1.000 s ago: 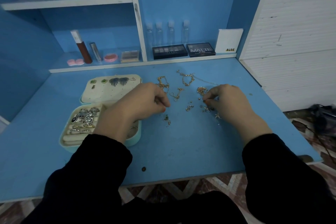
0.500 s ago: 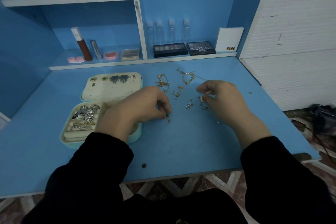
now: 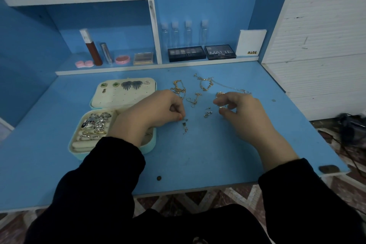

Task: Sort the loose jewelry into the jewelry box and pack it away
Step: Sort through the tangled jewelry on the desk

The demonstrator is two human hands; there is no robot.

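Counter (image 3: 198,154): blue, with the work area at its middle and left.

Jewelry box (image 3: 76,156): teal, open, on the left part of the counter. Its lid (image 3: 118,99) lies flat behind the tray, cream lining up. Earrings (image 3: 131,85) are pinned along the far edge of the lid. The front tray holds a cluster of rings (image 3: 97,123) in its left section. The right section is hidden by the left wrist.

Loose jewelry (image 3: 205,85): gold chains lie spread on the counter to the right of the lid, beyond both hands. Smaller pieces (image 3: 208,114) sit between the hands. A short trail of dark bits (image 3: 185,126) lies just below the left fingertips.

Left hand (image 3: 156,111): crosses above the box's right side, fingers curled, thumb and forefinger tips together at the counter surface beside the dark bits. Whether anything is caught between them cannot be told.

Right hand (image 3: 243,113): raised slightly off the counter, fingers curled, thumb and forefinger pinching a small gold piece (image 3: 221,106). Its form is too small to make out.

Both forearms are in black sleeves.

Shelf (image 3: 198,61) behind the counter: two dark eyeshadow palettes (image 3: 219,52), four clear bottles (image 3: 188,33) and a white card marked NUDE (image 3: 251,43).
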